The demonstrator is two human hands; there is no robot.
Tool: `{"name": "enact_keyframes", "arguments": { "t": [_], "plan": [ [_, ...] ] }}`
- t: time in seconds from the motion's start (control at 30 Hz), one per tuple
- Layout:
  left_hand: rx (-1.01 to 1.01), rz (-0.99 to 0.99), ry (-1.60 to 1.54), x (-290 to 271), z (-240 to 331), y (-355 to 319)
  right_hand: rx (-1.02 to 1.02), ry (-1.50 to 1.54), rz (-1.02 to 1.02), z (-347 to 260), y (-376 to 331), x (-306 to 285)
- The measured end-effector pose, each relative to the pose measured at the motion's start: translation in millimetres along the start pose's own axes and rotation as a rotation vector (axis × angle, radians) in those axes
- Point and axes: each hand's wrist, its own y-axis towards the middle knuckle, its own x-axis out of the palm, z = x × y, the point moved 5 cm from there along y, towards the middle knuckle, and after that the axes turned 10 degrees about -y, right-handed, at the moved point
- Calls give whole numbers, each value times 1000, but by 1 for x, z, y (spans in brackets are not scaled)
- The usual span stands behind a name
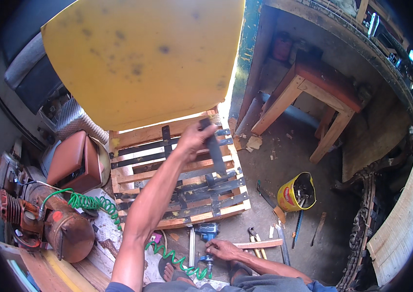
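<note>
My left hand (197,138) is closed on the upper part of a black strap (215,155), whose free end hangs down over a wooden frame (143,137). Black webbing straps (177,212) cross this slatted frame and weave over one another. Near my feet, my right hand (223,249) has its fingers closed round the handle of a blue air stapler (208,230). A green coiled hose (167,253) runs to the stapler's lower end. Behind the frame stands a yellow foam sheet (143,58) with dark spots.
A rusty air compressor (70,236) stands at left, near a brown padded box (72,163). On the right are a yellow tub (296,192) of tools, pincers (257,243) on the floor, a wooden stool (309,87) and a carved wooden piece (362,233).
</note>
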Motion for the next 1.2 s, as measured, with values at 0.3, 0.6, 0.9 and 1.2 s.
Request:
{"name": "enact_keyframes", "arguments": {
  "t": [0.3, 0.6, 0.9, 1.2],
  "plan": [
    [216, 279, 245, -82, -80, 70, 252, -33, 308, -1, -63, -72],
    [108, 200, -98, -60, -69, 44, 668, -508, 513, 98, -121, -91],
    [-132, -126, -948, -88, -89, 81, 729, -387, 88, 110, -108, -104],
    [95, 266, -275, -56, -61, 40, 428, -542, 22, 47, -134, -76]
  ]
}}
